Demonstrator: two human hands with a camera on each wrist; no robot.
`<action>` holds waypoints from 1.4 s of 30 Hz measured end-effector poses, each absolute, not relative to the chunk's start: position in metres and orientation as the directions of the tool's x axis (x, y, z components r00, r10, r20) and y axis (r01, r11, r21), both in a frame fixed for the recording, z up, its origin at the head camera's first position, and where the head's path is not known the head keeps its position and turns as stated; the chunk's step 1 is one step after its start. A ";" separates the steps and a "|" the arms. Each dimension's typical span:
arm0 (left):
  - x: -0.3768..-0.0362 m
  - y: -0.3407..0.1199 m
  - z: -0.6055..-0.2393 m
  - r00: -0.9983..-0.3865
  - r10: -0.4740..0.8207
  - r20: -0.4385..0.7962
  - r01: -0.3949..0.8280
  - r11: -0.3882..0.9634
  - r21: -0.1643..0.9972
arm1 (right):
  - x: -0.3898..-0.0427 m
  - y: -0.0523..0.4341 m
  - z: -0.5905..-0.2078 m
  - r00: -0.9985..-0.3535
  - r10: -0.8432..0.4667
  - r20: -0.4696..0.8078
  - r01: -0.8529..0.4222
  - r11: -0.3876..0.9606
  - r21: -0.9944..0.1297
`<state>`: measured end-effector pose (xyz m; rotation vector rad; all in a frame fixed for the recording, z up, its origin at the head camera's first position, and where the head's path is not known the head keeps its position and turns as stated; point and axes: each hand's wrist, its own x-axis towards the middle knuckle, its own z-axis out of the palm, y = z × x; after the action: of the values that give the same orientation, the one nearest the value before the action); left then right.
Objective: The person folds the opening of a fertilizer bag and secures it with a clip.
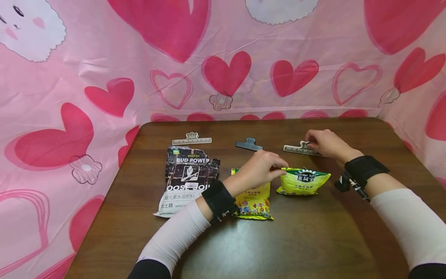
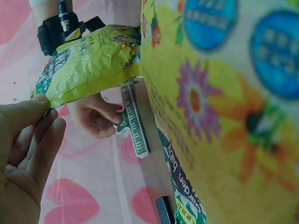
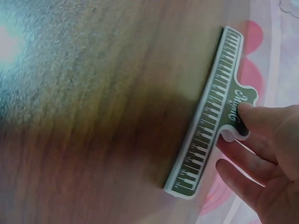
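The right hand (image 1: 325,143) is pinching the handle of the piano-key clip (image 1: 300,149), thumb and fingers closed on its tab; the clip is lying flat on the table (image 1: 313,240), at the far right of the row. The left hand (image 1: 259,170) is pinching the top corner of the small yellow-green bag (image 1: 304,181), fingers together on the edge, while its wrist is lying over a second yellow flower-print bag (image 1: 252,201).

The small bag is lying just in front of the clip, apart from it. Further left, a dark clip (image 1: 248,144) and another piano-key clip (image 1: 191,139) are resting near the far edge, with a black "BUD POWER" bag (image 1: 186,182) below the latter.

Assessment: the grip on the tab looks shallow; a fuller squeeze would open the clip cleanly. The left hand should be keeping the bag's mouth flat and taut.
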<state>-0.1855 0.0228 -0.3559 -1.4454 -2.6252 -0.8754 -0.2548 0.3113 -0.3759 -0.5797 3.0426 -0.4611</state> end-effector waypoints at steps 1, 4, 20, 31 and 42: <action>-0.186 0.023 -0.356 -0.571 0.773 0.276 0.785 0.415 0.461 | -0.254 0.312 -0.375 -0.927 -0.371 0.047 -0.368 0.883 -0.291; -0.186 0.023 -0.358 -0.571 0.770 0.284 0.786 0.413 0.460 | -0.252 0.314 -0.371 -0.918 -0.393 0.047 -0.388 0.873 -0.296; -0.187 0.023 -0.359 -0.558 0.769 0.311 0.798 0.395 0.456 | -0.214 0.317 -0.314 -0.893 -0.436 0.112 -0.449 0.851 -0.272; -0.188 0.023 -0.358 -0.561 0.767 0.312 0.798 0.400 0.451 | -0.189 0.314 -0.283 -0.802 -0.536 0.262 -0.586 0.790 -0.178; -0.187 0.023 -0.358 -0.558 0.767 0.315 0.800 0.397 0.451 | -0.168 0.312 -0.268 -0.797 -0.563 0.219 -0.603 0.766 -0.225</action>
<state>-0.1875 0.0226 -0.3579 -1.4478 -2.5779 -0.8817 -0.1678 0.3120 -0.2681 -1.0225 3.0816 -0.4708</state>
